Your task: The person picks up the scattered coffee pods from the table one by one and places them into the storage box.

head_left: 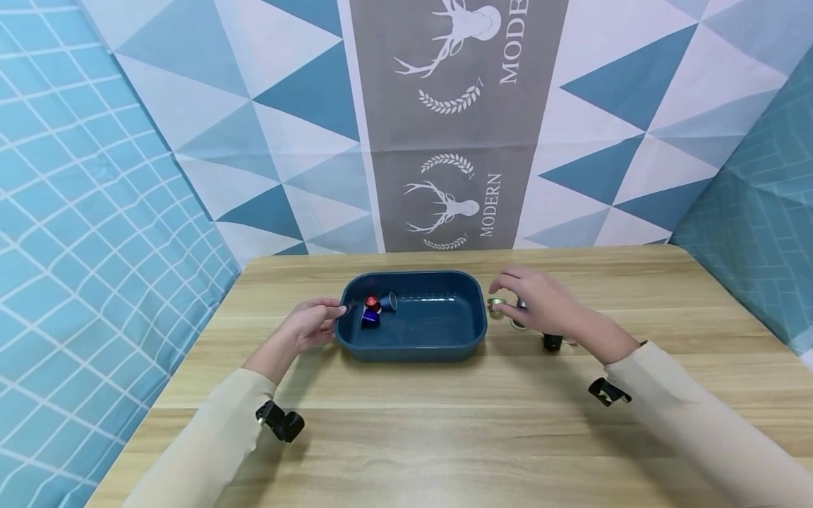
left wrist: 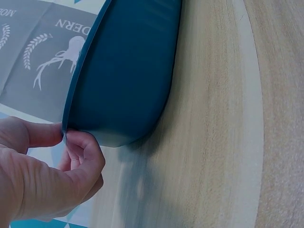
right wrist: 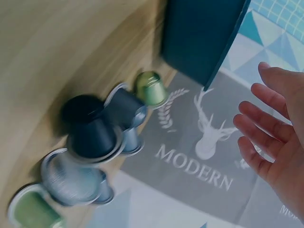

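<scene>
A dark blue tub stands on the table. Its left rim is pinched between the thumb and fingers of my left hand, also plain in the left wrist view. Inside, toward that end, lie a red coffee capsule, a deep blue capsule and a grey-blue capsule. My right hand hovers over loose capsules beyond the right end, fingers spread and holding nothing. Nearest its fingertips is a green-gold capsule. In the right wrist view a black capsule and a silver capsule stand close by.
Another green capsule sits at the lower left of the right wrist view, and a dark grey-blue capsule lies amid the group. The wooden table ends at a patterned cloth backdrop. Black wrist mounts sit on both sleeves.
</scene>
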The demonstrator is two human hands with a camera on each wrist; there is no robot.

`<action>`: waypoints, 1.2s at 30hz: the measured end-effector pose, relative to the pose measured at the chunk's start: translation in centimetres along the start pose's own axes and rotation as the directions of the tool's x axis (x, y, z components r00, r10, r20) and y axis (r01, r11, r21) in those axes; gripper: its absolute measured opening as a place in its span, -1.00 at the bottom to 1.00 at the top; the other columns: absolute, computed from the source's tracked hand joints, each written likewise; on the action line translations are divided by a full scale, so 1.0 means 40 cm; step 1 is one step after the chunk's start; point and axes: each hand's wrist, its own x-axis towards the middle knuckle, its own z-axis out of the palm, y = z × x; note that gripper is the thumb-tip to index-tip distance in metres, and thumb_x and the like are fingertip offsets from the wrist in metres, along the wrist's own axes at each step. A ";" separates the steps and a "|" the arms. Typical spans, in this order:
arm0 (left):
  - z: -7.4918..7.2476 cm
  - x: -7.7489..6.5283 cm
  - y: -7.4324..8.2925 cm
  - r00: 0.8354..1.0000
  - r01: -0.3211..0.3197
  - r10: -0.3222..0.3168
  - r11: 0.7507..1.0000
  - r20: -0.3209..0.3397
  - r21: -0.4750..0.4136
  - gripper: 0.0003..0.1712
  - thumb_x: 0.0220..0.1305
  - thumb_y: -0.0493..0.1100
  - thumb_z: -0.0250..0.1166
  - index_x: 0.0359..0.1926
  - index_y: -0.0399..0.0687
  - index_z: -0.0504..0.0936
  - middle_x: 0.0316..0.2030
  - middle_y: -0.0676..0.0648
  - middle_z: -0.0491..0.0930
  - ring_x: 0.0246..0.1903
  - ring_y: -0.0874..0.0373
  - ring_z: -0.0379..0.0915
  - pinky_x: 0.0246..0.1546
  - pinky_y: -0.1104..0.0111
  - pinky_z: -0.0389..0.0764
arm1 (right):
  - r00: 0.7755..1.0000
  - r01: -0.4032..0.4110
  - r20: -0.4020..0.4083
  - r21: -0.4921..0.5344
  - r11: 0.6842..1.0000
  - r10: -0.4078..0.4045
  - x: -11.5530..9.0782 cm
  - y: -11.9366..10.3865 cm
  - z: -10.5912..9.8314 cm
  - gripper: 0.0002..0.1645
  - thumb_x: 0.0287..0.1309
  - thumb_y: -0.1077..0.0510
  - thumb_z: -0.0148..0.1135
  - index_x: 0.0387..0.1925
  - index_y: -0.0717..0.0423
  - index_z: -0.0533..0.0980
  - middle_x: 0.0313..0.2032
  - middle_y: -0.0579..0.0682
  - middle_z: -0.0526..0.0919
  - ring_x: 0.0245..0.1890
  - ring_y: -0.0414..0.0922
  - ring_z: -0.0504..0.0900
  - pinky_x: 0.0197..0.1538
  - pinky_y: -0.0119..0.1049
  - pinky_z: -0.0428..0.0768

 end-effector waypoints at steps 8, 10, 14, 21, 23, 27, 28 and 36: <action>0.000 0.000 -0.002 1.000 -0.006 0.006 1.000 -0.003 0.001 -0.54 0.39 -0.18 0.13 0.24 -0.23 0.30 -0.42 0.11 0.50 -0.47 0.34 0.41 -0.35 0.49 0.51 | 1.000 0.017 -0.010 -0.045 0.999 -0.017 -0.062 0.028 -0.001 -0.74 -0.05 0.14 0.48 -0.29 0.10 0.60 -0.34 -0.03 0.64 -0.41 -0.21 0.60 -0.33 -0.29 0.58; -0.001 0.000 -0.004 1.000 -0.007 0.007 1.000 0.001 0.004 -0.53 0.39 -0.17 0.13 0.24 -0.22 0.30 -0.43 0.13 0.50 -0.48 0.35 0.42 -0.35 0.49 0.51 | 1.000 0.015 -0.001 -0.049 0.999 -0.015 -0.077 0.032 0.001 -0.72 -0.06 0.14 0.49 -0.29 0.11 0.60 -0.34 -0.02 0.64 -0.39 -0.19 0.60 -0.31 -0.27 0.59; 0.001 0.000 -0.005 1.000 -0.011 0.011 1.000 0.003 0.002 -0.51 0.39 -0.17 0.13 0.27 -0.22 0.28 -0.44 0.14 0.49 -0.48 0.35 0.42 -0.35 0.49 0.51 | 1.000 0.003 0.020 -0.067 0.998 -0.002 -0.104 0.042 0.006 -0.73 -0.06 0.14 0.49 -0.30 0.12 0.60 -0.36 -0.02 0.63 -0.38 -0.16 0.61 -0.29 -0.22 0.60; 0.001 0.002 -0.005 1.000 -0.012 0.012 1.000 -0.006 -0.008 -0.48 0.39 -0.18 0.13 0.30 -0.23 0.26 -0.40 0.12 0.50 -0.48 0.35 0.43 -0.40 0.51 0.51 | 0.998 0.002 0.059 -0.114 0.993 0.005 -0.136 0.056 0.018 -0.71 -0.11 0.14 0.51 -0.32 0.14 0.61 -0.39 -0.02 0.63 -0.40 -0.17 0.60 -0.30 -0.22 0.60; 0.002 0.003 -0.007 1.000 -0.008 0.008 1.000 -0.008 -0.004 -0.47 0.39 -0.17 0.13 0.30 -0.22 0.26 -0.39 0.11 0.50 -0.48 0.34 0.42 -0.39 0.51 0.51 | 0.996 -0.009 0.085 -0.118 0.993 0.019 -0.144 0.057 0.019 -0.72 -0.10 0.14 0.51 -0.32 0.13 0.61 -0.38 -0.02 0.63 -0.40 -0.19 0.57 -0.31 -0.24 0.58; 0.004 0.001 -0.007 1.000 -0.003 0.003 1.000 -0.005 0.001 -0.49 0.39 -0.17 0.13 0.29 -0.22 0.27 -0.40 0.11 0.50 -0.47 0.33 0.42 -0.38 0.50 0.51 | 0.990 -0.026 0.134 -0.122 0.992 0.043 -0.159 0.056 0.018 -0.72 -0.11 0.12 0.52 -0.33 0.09 0.61 -0.38 -0.05 0.62 -0.42 -0.22 0.53 -0.35 -0.28 0.54; 0.005 0.002 -0.006 1.000 -0.001 0.001 1.000 -0.008 -0.001 -0.50 0.39 -0.18 0.13 0.28 -0.21 0.28 -0.41 0.11 0.50 -0.47 0.33 0.42 -0.39 0.50 0.50 | 0.989 -0.029 0.142 -0.120 0.992 0.046 -0.163 0.056 0.018 -0.72 -0.12 0.12 0.52 -0.33 0.09 0.61 -0.38 -0.05 0.62 -0.42 -0.23 0.53 -0.36 -0.28 0.53; 0.000 0.005 0.000 1.000 -0.002 0.002 1.000 -0.006 -0.005 -0.49 0.39 -0.18 0.12 0.29 -0.22 0.26 -0.32 0.06 0.51 -0.44 0.32 0.43 -0.39 0.51 0.50 | 0.987 -0.011 0.155 -0.102 0.995 0.027 -0.179 0.062 0.025 -0.59 -0.29 0.10 0.61 -0.34 0.07 0.59 -0.41 -0.10 0.57 -0.44 -0.28 0.49 -0.35 -0.30 0.52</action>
